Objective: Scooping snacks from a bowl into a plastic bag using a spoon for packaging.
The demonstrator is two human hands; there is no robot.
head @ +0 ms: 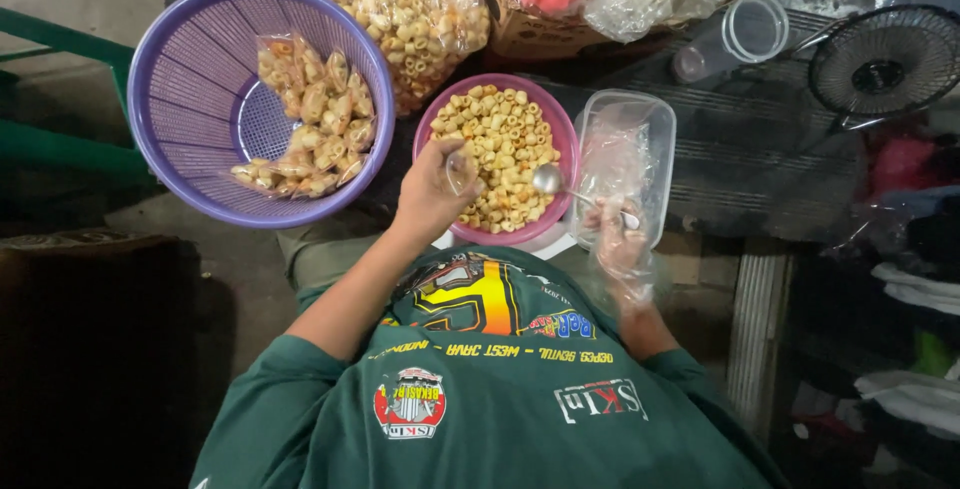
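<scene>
The left hand [432,192] was curled at the near left rim of a pink bowl [563,134], its fingers pinched on a small clear plastic bag [457,171] held over the snacks. The bowl sat in front of the person, filled with small pale yellow ring-shaped snacks [500,149].

The right hand [618,239], inside a thin clear plastic glove, was closed around the handle of a metal spoon [548,180]; the spoon's bowl lay over the snacks at the near right side of the pink bowl.

Just right of the pink bowl stood a clear plastic tub [640,114] with crumpled plastic inside. To the left, a purple basket [180,99] held small filled packets [315,124] of snacks. Farther off lay a large clear sack [410,4] of the same snacks, and a small black fan [885,61] stood at far right.
</scene>
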